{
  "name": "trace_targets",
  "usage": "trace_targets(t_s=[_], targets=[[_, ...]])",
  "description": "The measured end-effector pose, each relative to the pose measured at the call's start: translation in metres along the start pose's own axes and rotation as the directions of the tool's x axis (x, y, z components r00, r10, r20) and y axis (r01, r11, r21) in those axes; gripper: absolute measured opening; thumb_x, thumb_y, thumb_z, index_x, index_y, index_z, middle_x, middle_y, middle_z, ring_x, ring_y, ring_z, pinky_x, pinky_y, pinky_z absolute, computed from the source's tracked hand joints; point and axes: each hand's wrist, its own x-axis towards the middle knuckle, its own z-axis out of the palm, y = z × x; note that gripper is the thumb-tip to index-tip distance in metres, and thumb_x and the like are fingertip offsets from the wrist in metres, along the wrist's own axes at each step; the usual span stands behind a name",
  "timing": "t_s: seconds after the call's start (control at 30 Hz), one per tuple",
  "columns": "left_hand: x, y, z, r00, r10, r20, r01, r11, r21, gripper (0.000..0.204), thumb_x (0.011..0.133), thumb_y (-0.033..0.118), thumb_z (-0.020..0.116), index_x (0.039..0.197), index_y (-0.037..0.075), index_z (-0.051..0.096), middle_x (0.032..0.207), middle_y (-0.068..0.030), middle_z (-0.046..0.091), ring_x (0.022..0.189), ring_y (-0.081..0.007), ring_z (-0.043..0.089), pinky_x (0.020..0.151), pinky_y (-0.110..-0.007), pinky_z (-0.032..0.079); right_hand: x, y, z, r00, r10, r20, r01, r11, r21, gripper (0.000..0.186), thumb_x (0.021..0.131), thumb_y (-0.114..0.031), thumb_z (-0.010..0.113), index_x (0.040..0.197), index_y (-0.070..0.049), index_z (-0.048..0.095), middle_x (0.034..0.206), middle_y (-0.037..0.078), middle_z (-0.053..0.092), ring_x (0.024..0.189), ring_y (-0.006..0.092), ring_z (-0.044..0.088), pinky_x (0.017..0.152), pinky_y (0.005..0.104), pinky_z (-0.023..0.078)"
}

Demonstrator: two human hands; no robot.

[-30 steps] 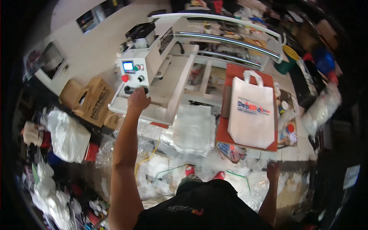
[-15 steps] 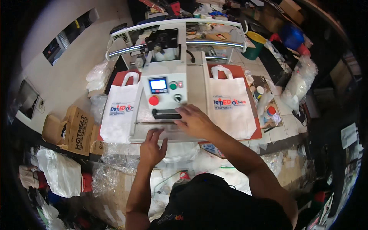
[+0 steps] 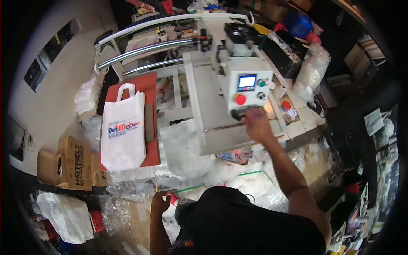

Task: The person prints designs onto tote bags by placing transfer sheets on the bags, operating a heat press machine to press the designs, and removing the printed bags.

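My right hand (image 3: 257, 124) is wrapped around the black handle (image 3: 239, 114) on the front of a white heat press head (image 3: 248, 85). This head, with its small screen, red knob and green button, sits over the right side and hides the bag there. On the left, a white tote bag (image 3: 123, 146) with a blue and red print lies flat on a red-brown platen (image 3: 153, 148). Low in front of the bench hangs my left hand (image 3: 160, 202), its fingers loosely bent and holding nothing I can see. A red and white item (image 3: 172, 198) shows beside its fingertips.
Chrome rails (image 3: 144, 54) cross behind the platens. Crumpled see-through plastic (image 3: 187, 146) lies between the two sides. Open cardboard boxes (image 3: 76, 163) stand at the left, with a white plastic-wrapped bundle (image 3: 63, 216) below them. A wrapped roll (image 3: 312, 70) leans at the right.
The press head has slid from the middle to the right with my right hand on its handle, covering the right-hand bag. My left hand has dropped away from the press toward me.
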Motion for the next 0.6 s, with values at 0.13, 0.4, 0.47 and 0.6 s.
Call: trace_targets(t_s=[0.13, 0.4, 0.47, 0.6], targets=[[0.012, -0.066, -0.023, 0.999, 0.015, 0.049, -0.015, 1.000, 0.001, 0.030, 0.080, 0.027, 0.072, 0.101, 0.007, 0.065, 0.089, -0.0146, 0.066, 0.088, -0.0334, 0.064, 0.078, -0.043, 0.051, -0.009, 0.026, -0.015, 1.000, 0.030, -0.006, -0.031, 0.999, -0.044, 0.014, 0.081, -0.010, 0.063, 0.093, -0.005, 0.058, 0.089, 0.013, 0.061, 0.089, 0.0352, 0.057, 0.083, 0.0463, 0.043], [-0.019, -0.231, -0.104, 0.962, -0.194, 0.195, 0.184, 0.981, 0.069, 0.040, 0.081, 0.030, 0.070, 0.108, 0.001, 0.063, 0.097, -0.0179, 0.069, 0.093, -0.0344, 0.066, 0.084, -0.042, 0.052, -0.031, -0.149, 0.024, 0.867, 0.359, -0.345, -0.377, 0.926, 0.016, 0.020, 0.081, -0.003, 0.062, 0.102, -0.003, 0.062, 0.103, 0.017, 0.063, 0.099, 0.0378, 0.058, 0.091, 0.0442, 0.044], [-0.030, -0.269, -0.120, 0.939, -0.252, 0.236, 0.239, 0.967, 0.083, 0.040, 0.081, 0.029, 0.070, 0.109, 0.001, 0.062, 0.097, -0.0181, 0.070, 0.093, -0.0338, 0.067, 0.083, -0.041, 0.053, -0.027, -0.199, 0.065, 0.892, 0.408, -0.195, -0.379, 0.910, 0.171, 0.021, 0.082, -0.004, 0.064, 0.103, -0.003, 0.061, 0.104, 0.018, 0.062, 0.100, 0.0372, 0.058, 0.091, 0.0437, 0.045], [-0.048, -0.302, -0.150, 0.859, -0.407, 0.310, 0.369, 0.913, 0.176, 0.041, 0.085, 0.032, 0.066, 0.114, 0.003, 0.062, 0.100, -0.0174, 0.070, 0.094, -0.0306, 0.068, 0.083, -0.039, 0.054, 0.016, -0.270, 0.149, 0.953, 0.300, -0.035, -0.272, 0.904, 0.331, 0.020, 0.082, -0.008, 0.066, 0.101, -0.003, 0.062, 0.100, 0.018, 0.063, 0.099, 0.0365, 0.059, 0.090, 0.0438, 0.045]])
